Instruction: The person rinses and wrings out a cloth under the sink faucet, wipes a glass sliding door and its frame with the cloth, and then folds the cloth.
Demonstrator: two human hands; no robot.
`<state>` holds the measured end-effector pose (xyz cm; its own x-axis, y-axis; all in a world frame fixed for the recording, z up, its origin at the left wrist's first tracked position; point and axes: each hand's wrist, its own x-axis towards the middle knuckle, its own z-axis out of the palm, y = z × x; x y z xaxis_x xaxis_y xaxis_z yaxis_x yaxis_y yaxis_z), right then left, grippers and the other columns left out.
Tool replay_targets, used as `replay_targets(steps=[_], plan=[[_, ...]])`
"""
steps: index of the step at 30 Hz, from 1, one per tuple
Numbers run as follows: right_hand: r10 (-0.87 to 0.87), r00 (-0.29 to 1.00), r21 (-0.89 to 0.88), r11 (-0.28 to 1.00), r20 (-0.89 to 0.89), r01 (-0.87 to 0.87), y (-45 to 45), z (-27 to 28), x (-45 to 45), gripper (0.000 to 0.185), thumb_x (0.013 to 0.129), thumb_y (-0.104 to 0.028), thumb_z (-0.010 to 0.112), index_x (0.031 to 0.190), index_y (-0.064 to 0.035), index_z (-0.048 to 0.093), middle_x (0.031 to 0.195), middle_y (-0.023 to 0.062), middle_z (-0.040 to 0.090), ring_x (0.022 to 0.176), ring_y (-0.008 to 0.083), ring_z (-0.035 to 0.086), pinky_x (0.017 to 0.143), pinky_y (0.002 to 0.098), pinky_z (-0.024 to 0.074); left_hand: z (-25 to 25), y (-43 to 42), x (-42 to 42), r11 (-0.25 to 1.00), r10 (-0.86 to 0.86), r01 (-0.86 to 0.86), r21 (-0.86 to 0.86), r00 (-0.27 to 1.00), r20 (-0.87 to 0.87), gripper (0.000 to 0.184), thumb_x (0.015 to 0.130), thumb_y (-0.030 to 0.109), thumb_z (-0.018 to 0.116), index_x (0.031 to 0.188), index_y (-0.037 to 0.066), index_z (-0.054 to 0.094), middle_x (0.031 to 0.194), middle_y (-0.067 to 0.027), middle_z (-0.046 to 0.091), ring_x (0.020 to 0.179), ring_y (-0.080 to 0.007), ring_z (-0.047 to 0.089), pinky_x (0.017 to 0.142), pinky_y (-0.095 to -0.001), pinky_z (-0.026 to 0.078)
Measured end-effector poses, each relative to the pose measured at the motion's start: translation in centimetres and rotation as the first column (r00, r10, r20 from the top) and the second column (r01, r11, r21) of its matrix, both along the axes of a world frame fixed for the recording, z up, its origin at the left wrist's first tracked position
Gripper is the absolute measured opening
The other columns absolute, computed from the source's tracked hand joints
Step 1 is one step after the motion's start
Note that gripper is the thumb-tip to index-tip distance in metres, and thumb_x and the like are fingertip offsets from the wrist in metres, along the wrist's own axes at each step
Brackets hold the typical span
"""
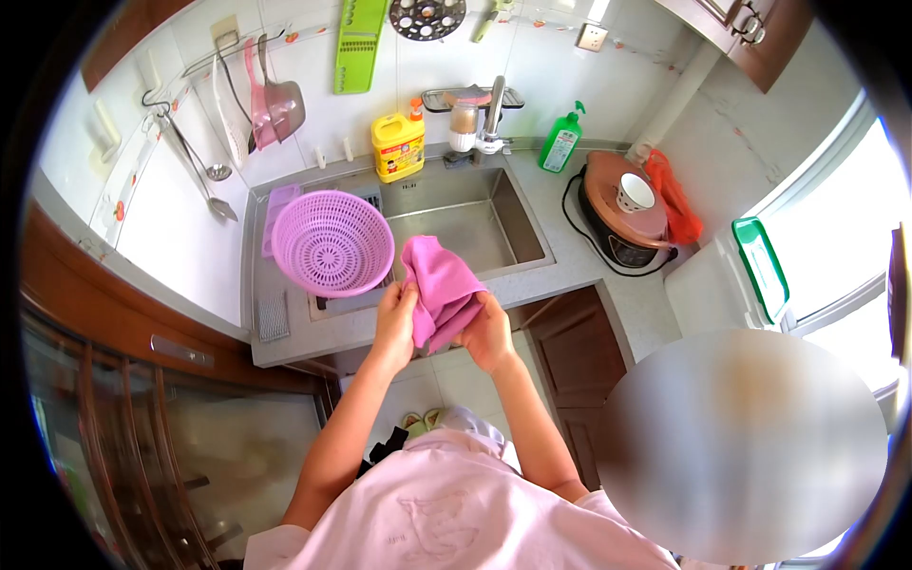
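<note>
A pink cloth (442, 285) hangs bunched between my two hands, in front of the sink's near edge. My left hand (395, 321) grips its left side, fingers closed on the fabric. On the right side, my right hand (487, 332) is closed on the cloth too, some fingers hidden behind it. Just beyond the cloth lies the steel sink (456, 218) with its faucet (494, 119). A purple colander (332, 244) rests on the left of the sink, close to my left hand.
A yellow jug (397, 147) and a green pump bottle (560, 141) stand behind the sink. At the right are an electric cooker (608, 214) with a bowl (635, 193) on its lid, and a red bag (673, 199). A grey cloth (274, 316) lies at the left counter edge.
</note>
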<state>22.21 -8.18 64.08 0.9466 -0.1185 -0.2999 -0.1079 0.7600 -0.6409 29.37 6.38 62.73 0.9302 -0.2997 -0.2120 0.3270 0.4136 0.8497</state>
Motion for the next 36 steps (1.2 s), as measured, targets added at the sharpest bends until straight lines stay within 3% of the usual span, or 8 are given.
replay_targets(steps=[10, 13, 14, 17, 22, 25, 30, 36], plan=[[-0.315, 0.947, -0.164, 0.939, -0.056, 0.303, 1.1, -0.4, 1.4, 0.021, 0.093, -0.007, 0.060, 0.114, -0.0027, 0.061, 0.102, 0.0045, 0.065, 0.090, 0.0121, 0.062, 0.078, 0.0269, 0.0520, -1.1, -3.0, -1.0, 0.957, -0.049, -0.008, 0.290, 0.981, 0.189, 0.044, 0.095, 0.016, 0.065, 0.131, 0.003, 0.046, 0.121, -0.0090, 0.057, 0.109, -0.0174, 0.057, 0.096, -0.0318, 0.047], [-0.398, 0.917, -0.303, 0.876, -0.016, 0.375, 0.0, -2.2, 3.5, 0.020, 0.092, -0.002, 0.057, 0.112, -0.0026, 0.060, 0.099, 0.0057, 0.064, 0.088, 0.0129, 0.063, 0.076, 0.0293, 0.0534, 0.3, -4.4, 0.3, 0.972, 0.045, -0.082, 0.222, 0.985, 0.168, 0.052, 0.093, 0.020, 0.068, 0.136, 0.007, 0.040, 0.125, -0.0079, 0.054, 0.113, -0.0178, 0.057, 0.097, -0.0344, 0.047], [-0.422, 0.907, -0.358, 0.846, 0.004, 0.395, -0.4, -2.8, 4.3, 0.020, 0.091, 0.000, 0.057, 0.111, -0.0026, 0.059, 0.098, 0.0064, 0.064, 0.088, 0.0136, 0.063, 0.075, 0.0308, 0.0542, 1.1, -5.0, 1.4, 0.998, -0.069, 0.069, 0.011, 0.996, 0.047, 0.058, 0.093, 0.026, 0.067, 0.142, 0.015, 0.036, 0.134, -0.0085, 0.048, 0.120, -0.0189, 0.053, 0.103, -0.0368, 0.043], [-0.329, 0.936, -0.631, 0.702, 0.125, 0.331, -1.8, -4.2, 6.9, 0.024, 0.087, 0.003, 0.057, 0.110, -0.0026, 0.061, 0.098, 0.0068, 0.064, 0.089, 0.0154, 0.063, 0.078, 0.0311, 0.0533, 2.3, -7.2, 3.7, 0.964, -0.202, 0.149, -0.221, 0.949, -0.243, 0.046, 0.096, 0.027, 0.064, 0.136, 0.013, 0.047, 0.127, -0.0067, 0.058, 0.118, -0.0208, 0.058, 0.100, -0.0391, 0.048], [-0.236, 0.946, -0.929, 0.244, 0.221, 0.278, -7.2, -5.2, 11.5, 0.038, 0.078, -0.001, 0.062, 0.116, -0.0003, 0.065, 0.111, 0.0109, 0.064, 0.100, 0.0195, 0.061, 0.089, 0.0335, 0.0494, -3.1, -13.0, 10.9, 0.977, -0.164, 0.127, -0.172, 0.961, -0.221, 0.023, 0.100, 0.017, 0.055, 0.121, 0.007, 0.056, 0.110, -0.0065, 0.063, 0.102, -0.0199, 0.063, 0.087, -0.0375, 0.055], [-0.156, 0.972, -0.668, 0.707, 0.176, 0.234, -13.2, -6.7, 15.5, 0.038, 0.080, -0.003, 0.060, 0.117, -0.0014, 0.067, 0.117, 0.0100, 0.063, 0.105, 0.0190, 0.060, 0.093, 0.0320, 0.0466, -4.3, -16.4, 15.2, 0.984, -0.103, 0.059, -0.169, 0.958, -0.266, 0.018, 0.104, 0.011, 0.046, 0.117, 0.004, 0.056, 0.105, -0.0088, 0.065, 0.095, -0.0206, 0.065, 0.084, -0.0384, 0.057], [-0.344, 0.923, -0.696, 0.620, 0.172, 0.361, -24.2, -12.3, 26.1, 0.028, 0.103, -0.017, 0.050, 0.120, -0.0013, 0.066, 0.104, 0.0053, 0.069, 0.087, 0.0128, 0.061, 0.077, 0.0283, 0.0508, -8.5, -21.2, 21.9, 0.993, -0.043, 0.010, -0.113, 0.954, -0.297, 0.019, 0.105, 0.012, 0.045, 0.120, 0.005, 0.055, 0.110, -0.0101, 0.066, 0.102, -0.0264, 0.066, 0.095, -0.0475, 0.056], [-0.413, 0.908, -0.615, 0.699, 0.069, 0.365, -31.9, -14.3, 40.1, 0.037, 0.105, -0.021, 0.050, 0.135, -0.0021, 0.056, 0.098, 0.0060, 0.070, 0.071, 0.0082, 0.059, 0.057, 0.0253, 0.0484, -9.6, -25.2, 25.6, 0.988, -0.026, -0.021, -0.150, 0.952, -0.305, 0.022, 0.105, 0.014, 0.047, 0.125, 0.004, 0.052, 0.113, -0.0135, 0.064, 0.102, -0.0282, 0.066, 0.094, -0.0479, 0.056]])
